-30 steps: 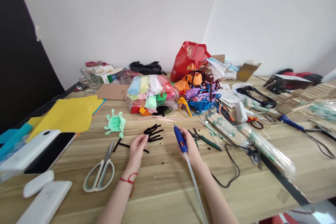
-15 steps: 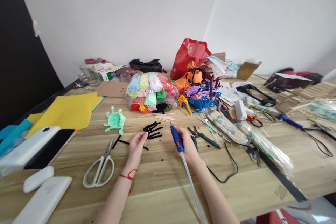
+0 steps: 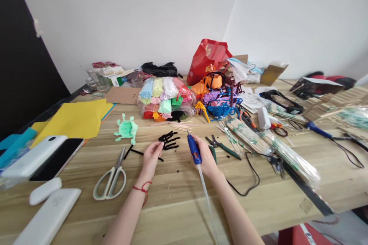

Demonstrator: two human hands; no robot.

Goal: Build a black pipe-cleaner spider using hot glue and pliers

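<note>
Between the fingertips of my left hand (image 3: 153, 155) is a small black piece made of pipe cleaners (image 3: 170, 140), with several prongs pointing right. My right hand (image 3: 204, 157) grips a blue hot glue gun (image 3: 194, 149), its nozzle pointing up and away from me. A long pale glue stick (image 3: 206, 199) runs out of its back toward me. The nozzle is apart from the black piece. Loose black pipe cleaners (image 3: 136, 152) lie by my left hand. To the left are white-handled scissors (image 3: 110, 180) and a mint-green fuzzy figure (image 3: 127, 129).
Green-handled pliers (image 3: 227, 149) lie right of my right hand, near a black cord (image 3: 254, 172). Bagged wooden sticks (image 3: 250, 136) lie farther right. Behind are a bag of coloured pipe cleaners (image 3: 165, 99) and a red bag (image 3: 208, 59). A phone (image 3: 56, 160) and yellow sheets (image 3: 74, 120) are left.
The view has shifted slightly. Both hands keep their holds, and the black piece and the glue gun stay almost where they were.
</note>
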